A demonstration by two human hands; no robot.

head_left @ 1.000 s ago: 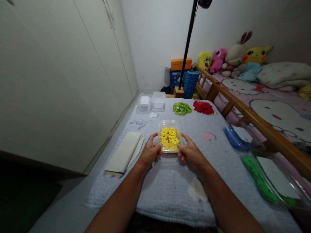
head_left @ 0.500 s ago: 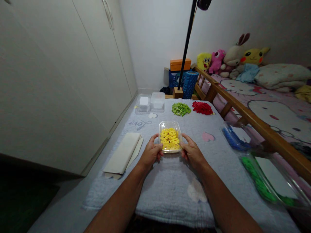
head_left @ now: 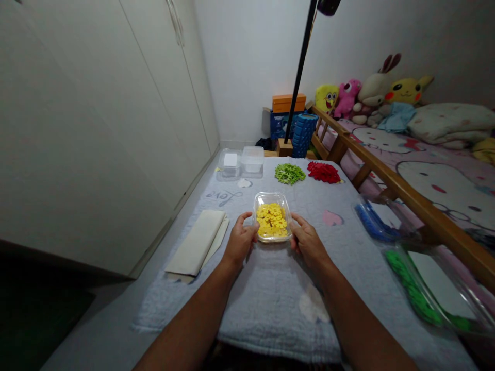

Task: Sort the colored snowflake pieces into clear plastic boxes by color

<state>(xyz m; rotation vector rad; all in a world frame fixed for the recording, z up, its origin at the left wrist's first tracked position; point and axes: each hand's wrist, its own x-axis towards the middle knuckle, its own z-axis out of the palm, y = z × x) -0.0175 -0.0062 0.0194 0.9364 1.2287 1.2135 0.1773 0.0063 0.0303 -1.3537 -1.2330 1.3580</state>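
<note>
A clear plastic tub [head_left: 272,198] filled with small yellow pieces [head_left: 271,220] rests on the grey-blue blanket [head_left: 270,288] in front of me. My left hand [head_left: 240,241] curls against the tub's left side, thumb near the rim. My right hand [head_left: 307,241] grips its right side in the same way. Further back on the blanket lie a green pile [head_left: 289,173] and a red pile [head_left: 324,171] of similar pieces.
Two clear tubs [head_left: 241,162] stand at the blanket's far left. A folded cream cloth [head_left: 197,241] lies to the left. Clear bags with blue pieces [head_left: 374,222] and green pieces [head_left: 415,288] lie on the right beside the wooden bed rail [head_left: 402,188]. White wardrobe doors [head_left: 96,129] run along the left.
Both hands have stayed on the tub of yellow pieces; the hands have shifted only slightly along its sides and the tub sits almost where it was.
</note>
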